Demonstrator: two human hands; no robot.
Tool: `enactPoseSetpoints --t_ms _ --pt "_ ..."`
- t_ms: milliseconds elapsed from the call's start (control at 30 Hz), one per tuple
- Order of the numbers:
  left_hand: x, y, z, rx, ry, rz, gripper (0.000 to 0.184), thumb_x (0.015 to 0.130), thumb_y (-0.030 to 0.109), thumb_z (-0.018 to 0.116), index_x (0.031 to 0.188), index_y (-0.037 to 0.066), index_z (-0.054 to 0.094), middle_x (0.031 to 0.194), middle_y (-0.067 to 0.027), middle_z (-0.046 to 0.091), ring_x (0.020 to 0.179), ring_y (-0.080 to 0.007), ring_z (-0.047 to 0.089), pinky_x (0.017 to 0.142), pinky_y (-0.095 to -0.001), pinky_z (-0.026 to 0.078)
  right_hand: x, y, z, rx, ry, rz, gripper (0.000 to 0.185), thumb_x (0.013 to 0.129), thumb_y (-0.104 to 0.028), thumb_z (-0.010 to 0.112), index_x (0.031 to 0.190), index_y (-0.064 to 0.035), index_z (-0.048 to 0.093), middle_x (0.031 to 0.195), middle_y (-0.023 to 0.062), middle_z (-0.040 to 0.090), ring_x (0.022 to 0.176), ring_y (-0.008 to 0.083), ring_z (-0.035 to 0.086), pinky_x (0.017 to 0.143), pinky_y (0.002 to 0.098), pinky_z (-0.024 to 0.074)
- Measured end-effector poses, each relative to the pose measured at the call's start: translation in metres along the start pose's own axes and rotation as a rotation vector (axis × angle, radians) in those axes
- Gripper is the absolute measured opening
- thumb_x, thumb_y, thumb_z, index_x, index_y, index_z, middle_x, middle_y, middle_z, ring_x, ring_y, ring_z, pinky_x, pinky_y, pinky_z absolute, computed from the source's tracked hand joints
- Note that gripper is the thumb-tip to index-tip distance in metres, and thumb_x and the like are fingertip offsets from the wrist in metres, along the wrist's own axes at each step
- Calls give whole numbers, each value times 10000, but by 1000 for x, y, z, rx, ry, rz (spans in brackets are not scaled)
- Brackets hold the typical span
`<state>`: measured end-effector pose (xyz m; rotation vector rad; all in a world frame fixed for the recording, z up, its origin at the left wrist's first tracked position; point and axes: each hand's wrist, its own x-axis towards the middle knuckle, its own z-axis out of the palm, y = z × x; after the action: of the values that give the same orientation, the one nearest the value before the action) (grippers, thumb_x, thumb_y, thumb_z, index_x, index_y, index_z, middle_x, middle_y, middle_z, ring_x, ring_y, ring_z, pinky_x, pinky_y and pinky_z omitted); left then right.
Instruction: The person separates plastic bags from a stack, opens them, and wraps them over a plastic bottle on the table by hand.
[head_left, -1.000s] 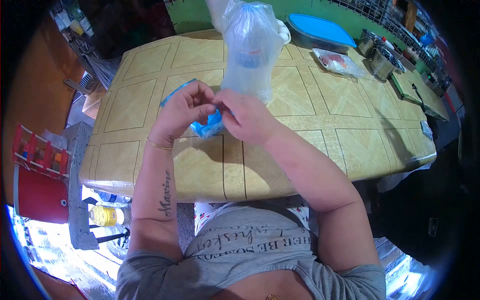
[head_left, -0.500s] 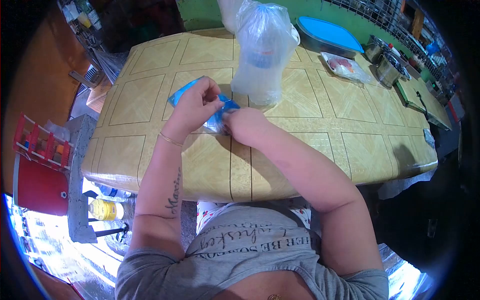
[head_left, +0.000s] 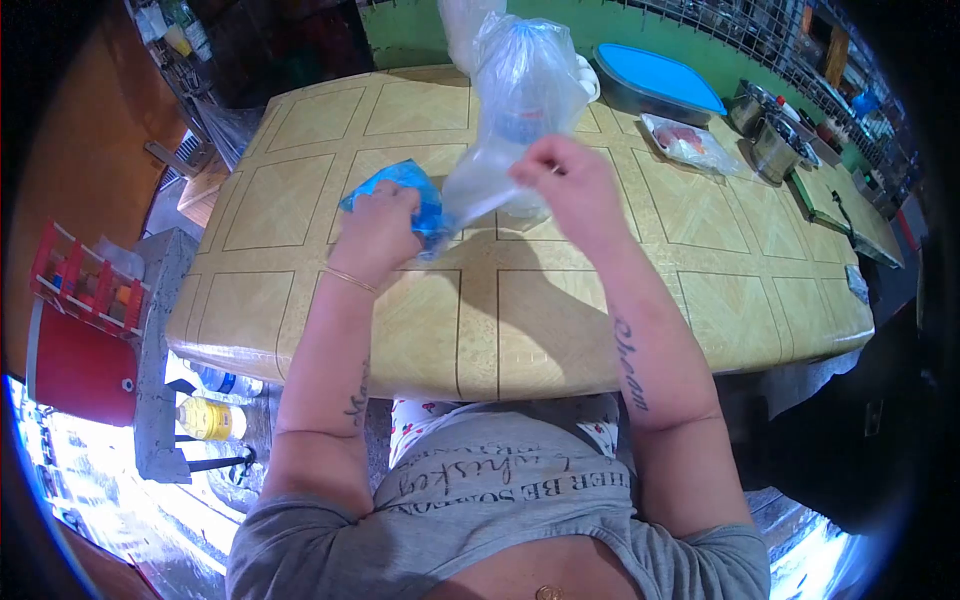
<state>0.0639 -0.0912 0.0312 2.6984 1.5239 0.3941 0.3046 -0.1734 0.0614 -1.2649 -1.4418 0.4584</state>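
Observation:
A blue plastic packet [head_left: 408, 174] lies on the table, partly covered by my left hand [head_left: 382, 228], whose fingers are closed over it and press it down. To the right, my right hand [head_left: 575, 190] is raised with its fingers pinched on a thin clear plastic bag [head_left: 478, 188]. That bag stretches from the packet up to my fingertips and is blurred by motion. Just behind it stands a large clear plastic bag [head_left: 525, 75] tied over something with a bluish band, its contents hazy.
The table [head_left: 560, 345] has a tan patterned cover. At the back right are a container with a blue lid [head_left: 660, 78], a wrapped tray of meat [head_left: 685, 140] and metal pots [head_left: 778, 148]. A red bin [head_left: 80, 362] is at the left.
My right hand has moved right and up from the packet, drawing the clear bag out. My left hand has gone from a raised pinch to lying over the packet.

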Motion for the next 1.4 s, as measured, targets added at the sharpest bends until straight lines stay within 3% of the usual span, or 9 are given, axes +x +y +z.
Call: enactPoseSetpoints --t_ms 133,233,467,567,767,967,1067,1267,1400 --pt "-4 -3 -11 45 -8 -135 385 682 185 750 1025 77 613 1104 -157 610 1099 -348 582 912 -468 484 8 -3 -33 306 484 -177 130 941 -126 655 894 -29 583 752 7 565 716 82 517 651 248 450" --pt "-6 -7 -18 -177 31 42 484 693 227 780 1123 77 614 1189 -133 602 1128 -320 582 959 -461 466 13 2 -46 491 496 -315 97 991 -106 586 963 -37 524 752 7 544 668 77 512 610 233 443" --pt "-2 66 -83 -1106 47 297 742 722 385 861 1307 47 555 1227 -66 586 1194 -214 525 999 -360 435 -2 -21 -41 707 92 -275 152 942 -43 638 1016 -52 505 790 13 556 570 59 491 502 198 391" --pt "15 95 -72 -1131 20 446 538 793 323 823 1199 41 611 1083 -60 635 1026 -173 596 879 -304 488 -6 -23 -34 716 91 -268 242 890 -9 687 1072 -47 532 824 10 578 569 45 485 498 185 376" --pt "41 118 -92 -1225 174 286 170 915 165 710 832 33 643 687 45 562 602 -44 470 559 -214 393 -4 -14 -53 531 -111 124 186 838 -34 748 998 -7 656 793 -7 618 614 36 504 510 190 363" --pt "45 121 -97 -1025 199 212 151 900 155 726 842 47 638 721 46 563 644 -38 478 570 -214 399 -6 -15 -63 609 -108 20 120 848 -42 735 934 7 668 813 12 651 693 53 540 600 198 407" --pt "44 119 -93 -1226 130 357 127 896 136 723 882 45 635 762 38 586 698 -41 512 618 -211 432 -4 -14 -58 599 -36 -13 126 855 -56 733 941 8 667 805 11 644 689 59 536 636 199 417" --pt "41 115 -93 -1173 161 303 142 877 93 727 960 34 628 838 22 615 752 -47 543 682 -201 448 -1 -4 -67 537 51 37 155 859 -66 726 990 -1 674 796 -1 649 660 55 543 599 209 428" --pt "42 123 -82 -1229 191 451 313 838 123 773 1088 28 612 909 2 631 826 -93 591 760 -239 484 -7 -15 -68 523 -152 47 166 883 -118 722 1000 -5 689 740 -8 630 601 49 512 527 209 390"
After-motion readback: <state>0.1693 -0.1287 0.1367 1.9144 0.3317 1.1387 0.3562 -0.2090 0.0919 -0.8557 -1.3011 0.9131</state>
